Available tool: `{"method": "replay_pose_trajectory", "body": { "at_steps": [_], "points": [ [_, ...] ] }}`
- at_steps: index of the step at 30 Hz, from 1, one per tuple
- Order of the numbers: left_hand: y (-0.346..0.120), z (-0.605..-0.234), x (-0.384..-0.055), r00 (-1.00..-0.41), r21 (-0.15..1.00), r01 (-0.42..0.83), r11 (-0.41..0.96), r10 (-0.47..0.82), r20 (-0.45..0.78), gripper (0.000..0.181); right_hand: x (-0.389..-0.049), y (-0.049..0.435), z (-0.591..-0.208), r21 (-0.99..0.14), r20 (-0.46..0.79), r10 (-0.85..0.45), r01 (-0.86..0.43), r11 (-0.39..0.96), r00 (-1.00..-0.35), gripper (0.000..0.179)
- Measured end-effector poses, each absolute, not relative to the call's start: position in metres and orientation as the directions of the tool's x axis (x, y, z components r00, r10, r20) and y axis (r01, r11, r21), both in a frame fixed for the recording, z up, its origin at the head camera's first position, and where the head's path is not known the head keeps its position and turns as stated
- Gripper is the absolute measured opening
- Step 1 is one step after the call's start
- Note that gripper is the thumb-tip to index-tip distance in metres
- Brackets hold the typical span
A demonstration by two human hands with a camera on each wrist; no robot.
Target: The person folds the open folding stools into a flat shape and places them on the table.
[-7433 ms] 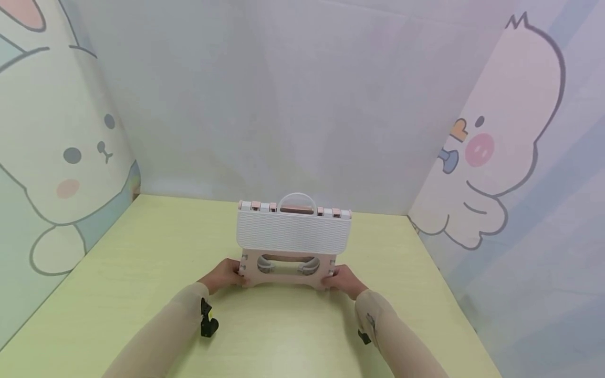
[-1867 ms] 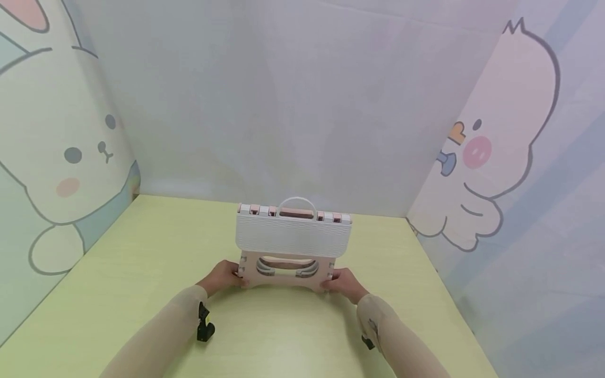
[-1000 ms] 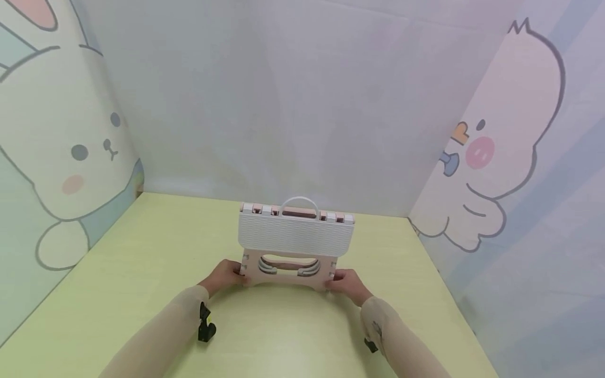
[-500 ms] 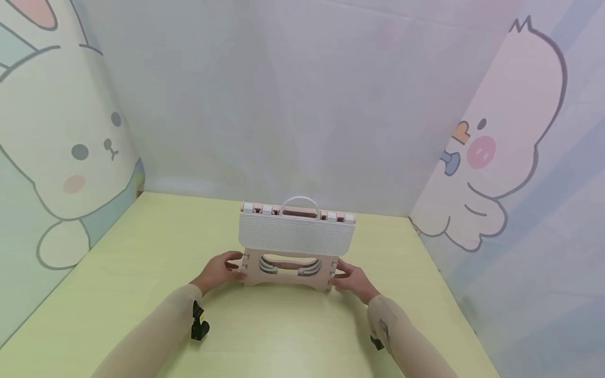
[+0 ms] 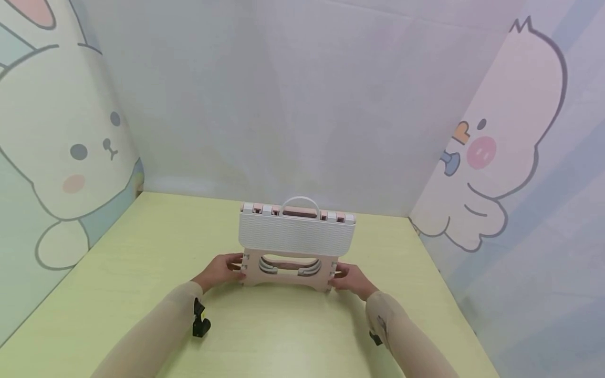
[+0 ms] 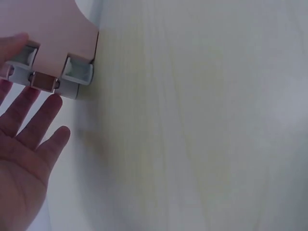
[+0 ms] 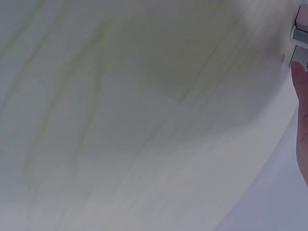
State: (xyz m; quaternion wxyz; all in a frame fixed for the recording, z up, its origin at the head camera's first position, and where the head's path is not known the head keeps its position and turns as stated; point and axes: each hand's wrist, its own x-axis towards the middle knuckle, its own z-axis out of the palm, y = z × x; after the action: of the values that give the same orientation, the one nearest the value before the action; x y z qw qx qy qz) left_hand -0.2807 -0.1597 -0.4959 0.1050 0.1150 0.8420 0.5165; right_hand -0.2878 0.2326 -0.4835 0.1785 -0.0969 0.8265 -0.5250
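- A white-and-pink plastic folding stool stands near the middle of the pale yellow, wood-grained tabletop.
- Left hand: fingers relaxed and spread, touching the stool's side edge.
- Right hand: fingers loose, touching the opposite edge.

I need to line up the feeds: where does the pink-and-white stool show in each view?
Head: stool, just below the picture's centre.
Left wrist: stool, in the upper left corner, partly cut off.
Right wrist: stool, only a sliver at the right edge, near the top.
Shared landmark: the tabletop, yellow in head, paler in both wrist views.
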Motion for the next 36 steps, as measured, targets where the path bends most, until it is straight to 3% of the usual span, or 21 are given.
{"method": "replay_pose_trajectory", "body": {
  "at_steps": [8, 15, 24, 36],
  "points": [
    [-0.158, -0.497, -0.278, -0.958, 0.888, 0.11, 0.446, 0.286, -0.025, 0.059, -0.29, 0.229, -0.486, -0.858, -0.117, -0.353, -0.084, 0.507, -0.928, 0.048],
    [-0.157, -0.498, -0.279, -0.959, 0.897, 0.092, 0.432, 0.282, -0.038, 0.055, -0.289, 0.227, -0.486, -0.87, -0.149, -0.321, -0.031, 0.493, -0.935, 0.045],
    [-0.156, -0.5, -0.281, -0.963, 0.886, 0.059, 0.461, 0.26, -0.071, 0.056, -0.272, 0.219, -0.457, -0.871, -0.161, -0.327, -0.021, 0.49, -0.931, 0.042],
    [-0.155, -0.5, -0.28, -0.961, 0.874, 0.059, 0.482, 0.266, -0.081, 0.052, -0.29, 0.229, -0.492, -0.851, -0.152, -0.289, -0.023, 0.524, -0.945, 0.043]
  ]
}}
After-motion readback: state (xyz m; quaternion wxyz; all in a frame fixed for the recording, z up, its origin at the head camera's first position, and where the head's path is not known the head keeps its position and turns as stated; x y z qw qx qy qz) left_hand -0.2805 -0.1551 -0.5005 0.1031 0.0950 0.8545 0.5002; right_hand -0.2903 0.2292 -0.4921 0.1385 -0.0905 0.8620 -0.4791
